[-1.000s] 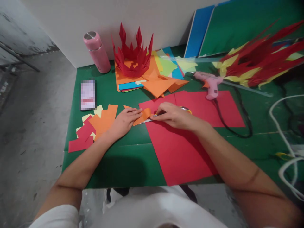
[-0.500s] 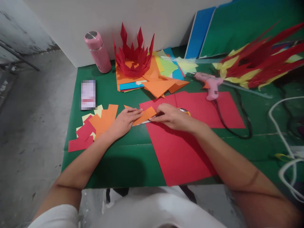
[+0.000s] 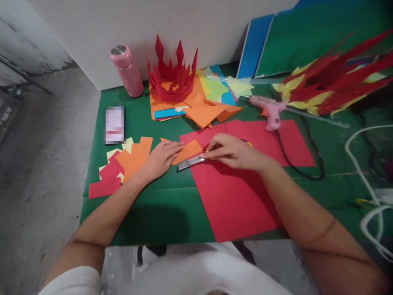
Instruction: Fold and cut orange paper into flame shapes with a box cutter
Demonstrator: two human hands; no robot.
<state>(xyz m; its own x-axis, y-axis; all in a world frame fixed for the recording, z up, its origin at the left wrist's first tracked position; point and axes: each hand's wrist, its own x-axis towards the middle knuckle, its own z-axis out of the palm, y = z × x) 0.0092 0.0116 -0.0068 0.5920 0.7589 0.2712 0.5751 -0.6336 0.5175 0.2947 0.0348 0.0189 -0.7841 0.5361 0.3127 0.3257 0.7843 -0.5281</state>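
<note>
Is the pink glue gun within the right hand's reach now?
Probably yes: only flat red paper seems to lie between the right hand and pink glue gun; the silver-bladed tool in that hand would likely need setting down.

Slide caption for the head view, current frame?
Left hand rests on an orange paper strip; right hand holds a silver-bladed tool beside its near edge.

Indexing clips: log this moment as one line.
left hand: flat on orange paper | right hand: holding bladed tool | tool: beside paper, partly over red sheet
</note>
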